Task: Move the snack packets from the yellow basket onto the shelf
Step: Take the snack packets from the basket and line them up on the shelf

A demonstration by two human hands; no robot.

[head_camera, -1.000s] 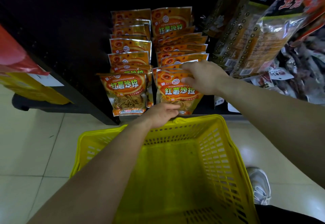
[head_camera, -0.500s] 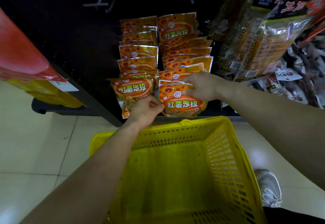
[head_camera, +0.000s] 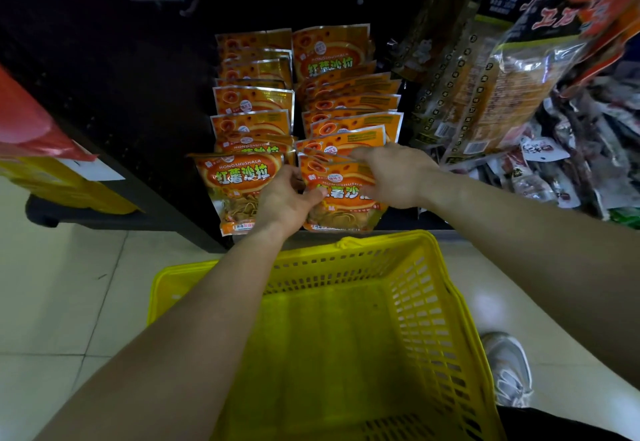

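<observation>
Mid-frame, the left grip point(head_camera: 289, 199) pinches the left edge of the front packet point(head_camera: 343, 213); the right grip point(head_camera: 391, 177) curls over its top edge. It stands at the front lip of the shelf point(head_camera: 401, 215), with the rim of the yellow basket point(head_camera: 381, 238) just below.

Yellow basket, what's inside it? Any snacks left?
Nothing shows inside the yellow basket but its bare floor and slotted walls. The left forearm crosses over its near left corner, so that part is hidden, and its nearest edge runs out of the picture.
</observation>
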